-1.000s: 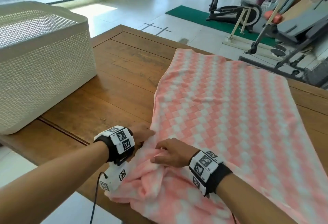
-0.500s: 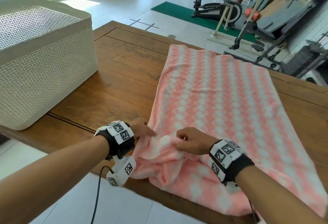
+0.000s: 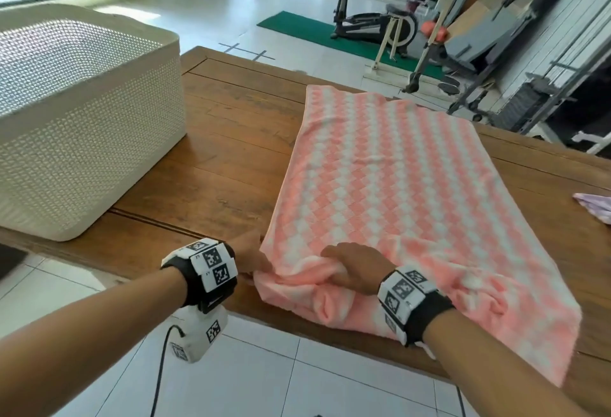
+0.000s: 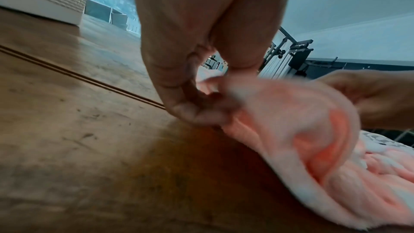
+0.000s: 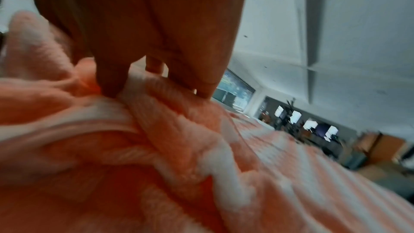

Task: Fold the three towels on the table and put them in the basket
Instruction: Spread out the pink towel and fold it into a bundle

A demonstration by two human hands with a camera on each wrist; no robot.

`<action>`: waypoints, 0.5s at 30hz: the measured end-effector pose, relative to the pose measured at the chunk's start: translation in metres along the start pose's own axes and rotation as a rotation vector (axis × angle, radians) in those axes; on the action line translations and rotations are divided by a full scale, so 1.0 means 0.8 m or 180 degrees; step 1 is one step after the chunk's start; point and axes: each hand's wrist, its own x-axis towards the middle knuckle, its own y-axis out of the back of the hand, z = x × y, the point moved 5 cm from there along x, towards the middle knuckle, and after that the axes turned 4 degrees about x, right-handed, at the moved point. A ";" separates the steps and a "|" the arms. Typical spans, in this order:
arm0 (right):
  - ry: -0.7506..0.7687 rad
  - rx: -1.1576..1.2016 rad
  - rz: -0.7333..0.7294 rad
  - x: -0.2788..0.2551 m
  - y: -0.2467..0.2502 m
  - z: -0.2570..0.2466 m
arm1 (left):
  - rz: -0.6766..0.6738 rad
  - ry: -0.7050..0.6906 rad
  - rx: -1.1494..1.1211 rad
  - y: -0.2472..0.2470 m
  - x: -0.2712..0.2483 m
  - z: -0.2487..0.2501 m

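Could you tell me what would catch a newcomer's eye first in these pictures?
The pink-and-white checked towel spread across the wooden table, its near edge bunched where the left hand and right hand pinch it. Next, the big white woven basket at the table's left.

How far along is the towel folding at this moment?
Early. Nothing looks done: the basket shows no towel in its visible part. In hand: both the left hand and right hand grip the unfolded pink towel's near edge. Left: folding it, plus the purple cloth.

Basket (image 3: 86,138) left — towel (image 3: 396,185) right, on table (image 3: 224,165)
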 end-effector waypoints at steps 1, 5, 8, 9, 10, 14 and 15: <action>0.0014 0.0176 0.0149 0.000 0.003 0.000 | 0.0171 0.0016 0.0064 0.007 -0.003 -0.002; 0.0077 0.0739 0.0407 -0.010 0.016 0.004 | 0.0814 -0.0108 0.0983 0.045 -0.013 -0.006; 0.0116 0.0928 0.0425 -0.017 0.019 -0.009 | 0.1160 -0.0871 0.1437 0.044 -0.025 0.022; 0.0089 0.0970 0.0443 -0.020 0.018 -0.012 | 0.1079 -0.1247 0.1427 0.033 -0.033 0.040; 0.0043 0.1012 0.0457 -0.023 0.018 -0.014 | 0.0873 -0.1578 0.1471 0.016 -0.038 0.057; -0.0284 0.0672 0.0535 -0.044 0.019 0.003 | 0.0259 -0.1615 0.2195 -0.049 -0.023 0.077; -0.0377 0.0555 0.0553 -0.052 0.019 0.013 | 0.0283 -0.1496 0.2332 -0.056 -0.014 0.075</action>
